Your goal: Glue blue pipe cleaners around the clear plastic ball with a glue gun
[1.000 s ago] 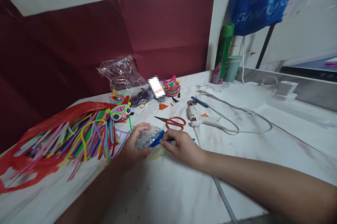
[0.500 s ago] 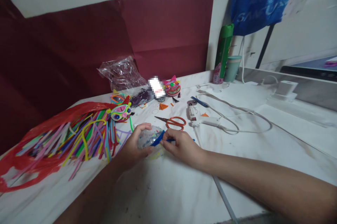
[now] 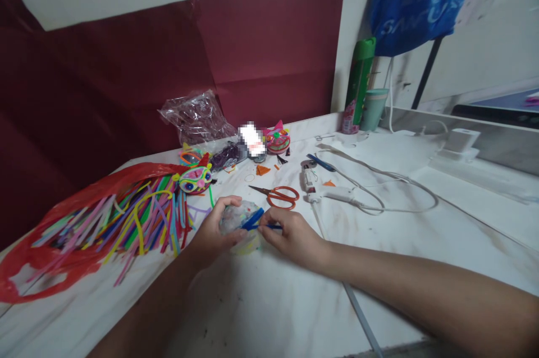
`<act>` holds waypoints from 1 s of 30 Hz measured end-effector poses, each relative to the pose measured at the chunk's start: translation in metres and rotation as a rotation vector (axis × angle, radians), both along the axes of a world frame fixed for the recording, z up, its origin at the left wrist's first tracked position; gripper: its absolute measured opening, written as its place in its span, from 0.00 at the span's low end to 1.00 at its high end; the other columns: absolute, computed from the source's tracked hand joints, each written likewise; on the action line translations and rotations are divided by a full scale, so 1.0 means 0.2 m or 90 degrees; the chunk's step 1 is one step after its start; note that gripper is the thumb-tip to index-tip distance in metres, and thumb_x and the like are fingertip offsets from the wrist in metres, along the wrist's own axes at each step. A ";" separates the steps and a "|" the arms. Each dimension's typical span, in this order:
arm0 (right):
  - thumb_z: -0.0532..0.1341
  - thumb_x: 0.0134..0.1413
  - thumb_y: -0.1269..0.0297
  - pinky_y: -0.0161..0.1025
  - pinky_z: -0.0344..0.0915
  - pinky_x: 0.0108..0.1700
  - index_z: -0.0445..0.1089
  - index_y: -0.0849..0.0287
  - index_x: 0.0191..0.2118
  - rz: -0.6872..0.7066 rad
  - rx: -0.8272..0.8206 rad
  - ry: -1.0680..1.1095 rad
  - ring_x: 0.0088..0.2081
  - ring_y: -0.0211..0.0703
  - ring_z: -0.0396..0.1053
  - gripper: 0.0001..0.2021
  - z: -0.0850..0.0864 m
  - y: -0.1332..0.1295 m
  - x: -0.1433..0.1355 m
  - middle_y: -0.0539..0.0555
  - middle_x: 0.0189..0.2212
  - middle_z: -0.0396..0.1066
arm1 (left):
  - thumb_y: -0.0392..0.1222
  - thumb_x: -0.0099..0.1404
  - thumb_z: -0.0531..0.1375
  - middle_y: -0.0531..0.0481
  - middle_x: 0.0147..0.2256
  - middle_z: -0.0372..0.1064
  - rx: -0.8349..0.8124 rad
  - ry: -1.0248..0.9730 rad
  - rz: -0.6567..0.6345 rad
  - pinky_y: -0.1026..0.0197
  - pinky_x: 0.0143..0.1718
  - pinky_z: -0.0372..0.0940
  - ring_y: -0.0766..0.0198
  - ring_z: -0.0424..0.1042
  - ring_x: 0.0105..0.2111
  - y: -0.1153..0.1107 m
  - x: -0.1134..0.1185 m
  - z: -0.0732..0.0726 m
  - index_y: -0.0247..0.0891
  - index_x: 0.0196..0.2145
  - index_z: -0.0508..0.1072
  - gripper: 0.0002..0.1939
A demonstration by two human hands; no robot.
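Plastic piece (image 3: 234, 214) is cupped in L hand (image 3: 213, 233), prob. for steadiness; blue strip (image 3: 253, 220) is pinched in R hand (image 3: 293, 235). Scissors (image 3: 283, 197) are laid w/in reach.

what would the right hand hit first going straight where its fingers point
The right hand would probably meet the blue strip just ahead first, then the clear rounded piece in the left hand, though depth is unclear.

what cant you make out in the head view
In the head view:
Clear rounded piece: left side, hidden by the left hand.
Blue strip: pinched part, hidden by the right hand.
Bright white object: details lost to pixelation.
Blue bag: top cut off by the upper edge.
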State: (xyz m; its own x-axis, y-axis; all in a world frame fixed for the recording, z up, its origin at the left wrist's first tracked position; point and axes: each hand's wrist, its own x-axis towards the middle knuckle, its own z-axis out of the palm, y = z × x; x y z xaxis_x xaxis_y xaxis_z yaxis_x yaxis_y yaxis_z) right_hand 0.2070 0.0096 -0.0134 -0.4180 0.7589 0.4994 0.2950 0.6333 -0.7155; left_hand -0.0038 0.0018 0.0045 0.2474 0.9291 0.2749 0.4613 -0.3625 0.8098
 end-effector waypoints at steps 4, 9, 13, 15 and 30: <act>0.56 0.56 0.71 0.33 0.60 0.30 0.67 0.59 0.31 -0.004 0.084 -0.042 0.27 0.38 0.66 0.05 0.02 0.02 0.02 0.51 0.26 0.71 | 0.48 0.53 0.65 0.42 0.52 0.62 -0.008 0.010 0.019 0.51 0.54 0.57 0.47 0.59 0.56 -0.02 0.02 0.02 0.41 0.49 0.63 0.27; 0.51 0.63 0.68 0.41 0.60 0.36 0.67 0.60 0.31 -0.015 0.380 -0.167 0.30 0.45 0.65 0.11 0.05 0.06 0.05 0.56 0.26 0.69 | 0.48 0.52 0.65 0.43 0.51 0.63 -0.011 0.013 0.039 0.53 0.53 0.58 0.47 0.60 0.55 -0.02 0.04 0.03 0.41 0.49 0.64 0.27; 0.52 0.63 0.70 0.43 0.60 0.39 0.68 0.62 0.33 -0.034 0.435 -0.165 0.34 0.47 0.64 0.10 0.08 0.08 0.06 0.58 0.28 0.70 | 0.47 0.53 0.65 0.45 0.48 0.65 -0.021 -0.018 0.048 0.55 0.49 0.60 0.50 0.64 0.50 -0.01 0.03 0.02 0.40 0.48 0.64 0.26; 0.53 0.62 0.71 0.44 0.61 0.42 0.68 0.62 0.36 -0.037 0.436 -0.137 0.39 0.48 0.64 0.07 0.08 0.08 0.07 0.60 0.33 0.71 | 0.45 0.53 0.65 0.47 0.46 0.66 -0.056 -0.061 0.054 0.57 0.46 0.61 0.53 0.67 0.47 0.00 0.02 0.01 0.41 0.48 0.63 0.25; 0.55 0.58 0.65 0.39 0.66 0.37 0.68 0.59 0.35 -0.286 0.245 -0.006 0.36 0.45 0.70 0.06 0.33 0.32 0.39 0.56 0.34 0.72 | 0.47 0.51 0.66 0.49 0.41 0.68 -0.166 -0.280 0.069 0.58 0.37 0.65 0.55 0.71 0.39 0.00 0.01 0.01 0.42 0.46 0.63 0.26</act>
State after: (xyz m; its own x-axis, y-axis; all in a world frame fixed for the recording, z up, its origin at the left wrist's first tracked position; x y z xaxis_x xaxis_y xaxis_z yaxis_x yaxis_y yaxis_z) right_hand 0.2843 0.0739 0.0534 -0.1030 0.6281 0.7713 0.5998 0.6578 -0.4556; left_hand -0.0020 0.0023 0.0072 0.0592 0.9945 0.0866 0.0805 -0.0912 0.9926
